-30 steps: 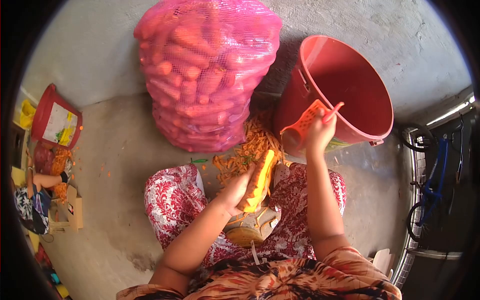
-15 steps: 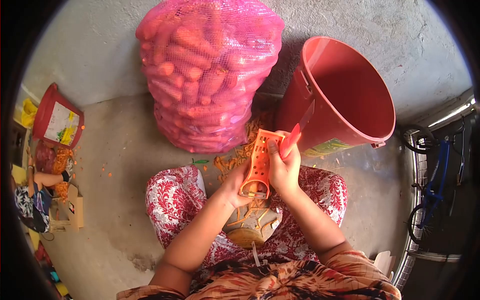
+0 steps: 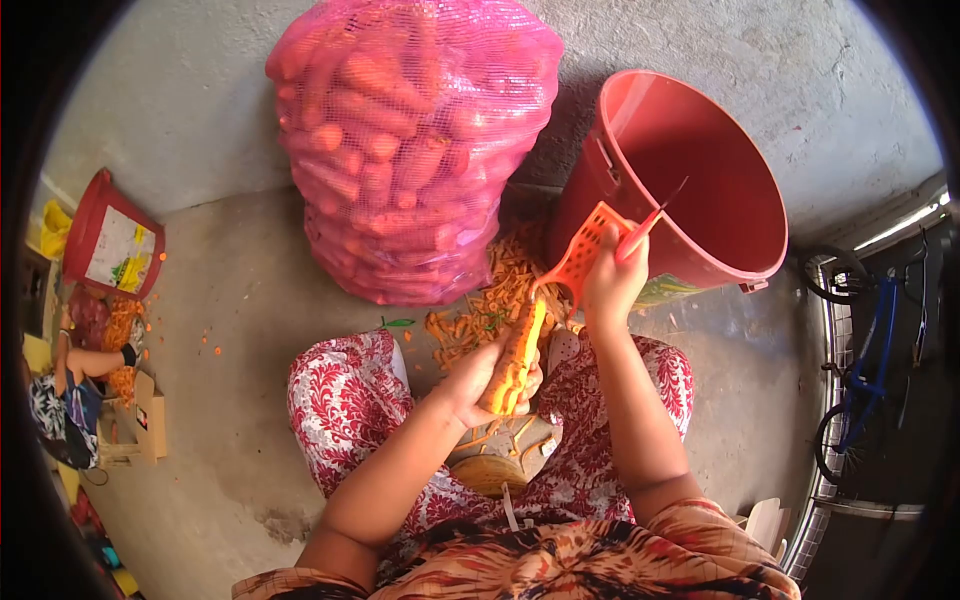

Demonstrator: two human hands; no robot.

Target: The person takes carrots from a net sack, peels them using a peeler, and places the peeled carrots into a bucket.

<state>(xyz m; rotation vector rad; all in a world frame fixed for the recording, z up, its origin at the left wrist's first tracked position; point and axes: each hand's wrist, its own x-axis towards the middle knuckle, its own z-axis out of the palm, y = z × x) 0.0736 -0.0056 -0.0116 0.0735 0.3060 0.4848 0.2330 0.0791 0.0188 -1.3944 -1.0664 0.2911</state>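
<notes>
The left hand (image 3: 475,385) was closed around a partly peeled carrot (image 3: 517,355), which tilted upward between the patterned knees. The right hand (image 3: 613,288) gripped an orange peeler (image 3: 584,252) together with a red-handled knife (image 3: 637,236), whose thin blade pointed up and away. The peeler's end was at the carrot's far tip; whether they touched was hard to tell. Past them, peelings (image 3: 475,325) lay heaped on the floor (image 3: 235,400), near a pink mesh sack (image 3: 415,150) full of carrots. A red bucket (image 3: 735,150) stood to the right, before the grey wall (image 3: 820,110).
</notes>
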